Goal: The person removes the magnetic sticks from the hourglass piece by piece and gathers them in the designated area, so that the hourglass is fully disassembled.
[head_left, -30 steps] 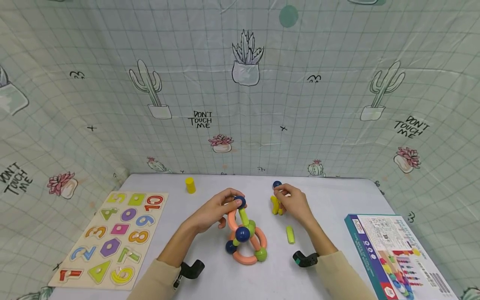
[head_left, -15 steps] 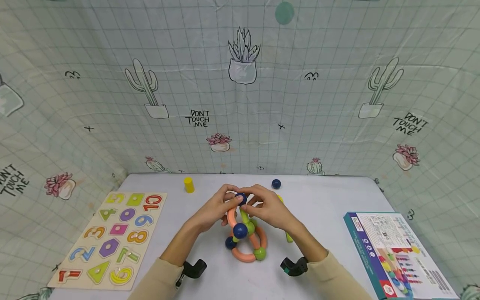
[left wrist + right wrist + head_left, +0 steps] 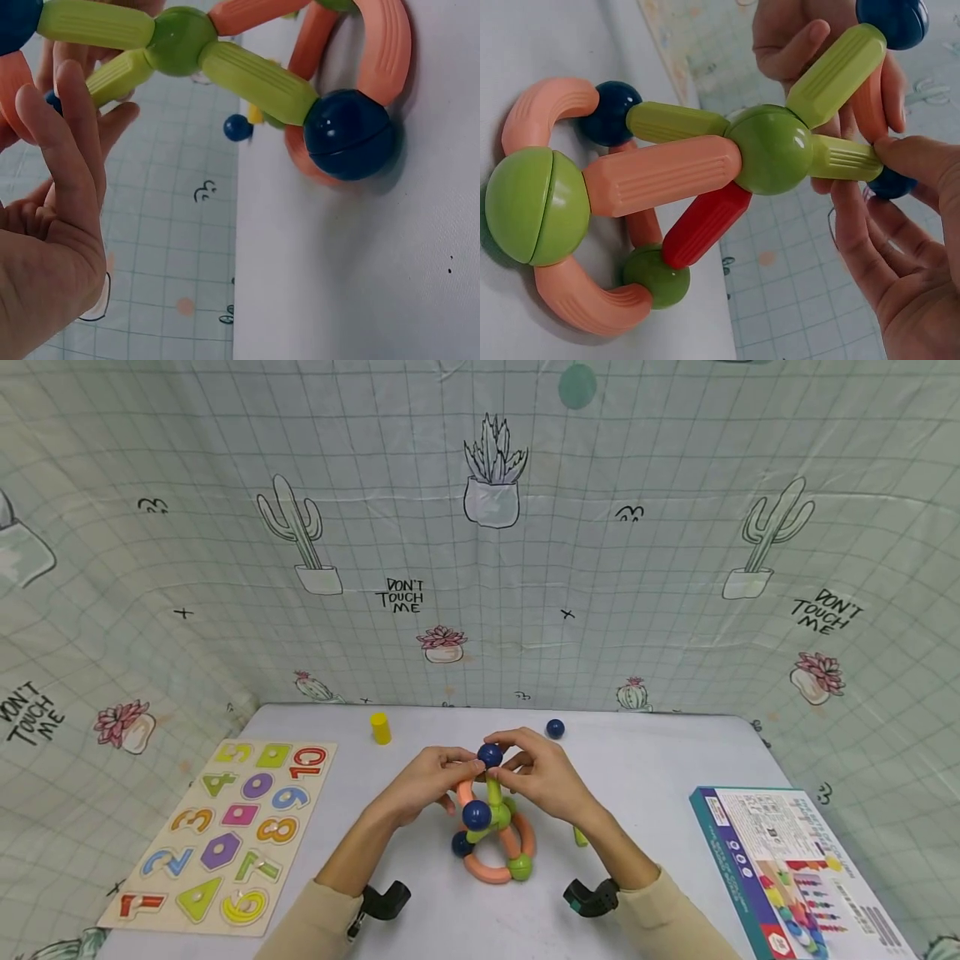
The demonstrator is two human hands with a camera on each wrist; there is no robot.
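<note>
A build of magnetic balls and rods stands mid-table, with salmon curved rods [image 3: 487, 872] at its base. A red rod [image 3: 705, 227] and several green rods [image 3: 836, 75] join at a central green ball [image 3: 771, 148]. At its top, a dark blue ball [image 3: 490, 755] is pinched from the left by my left hand [image 3: 423, 781]. My right hand [image 3: 546, 777] grips the same ball from the other side, thumb by the green rod's end. Another blue ball [image 3: 476, 815] sits on a green rod at the front. In the left wrist view, fingers partly hide the held ball.
A number puzzle board [image 3: 225, 835] lies left, a printed box [image 3: 802, 868] right. A yellow cylinder [image 3: 380, 728] and a loose blue ball [image 3: 555, 728] sit near the back edge. A loose green rod [image 3: 580, 837] shows beside my right forearm.
My right hand has moved left from the yellow pieces to the top blue ball, now covering those pieces. My left hand stays on that ball, which has shifted slightly right.
</note>
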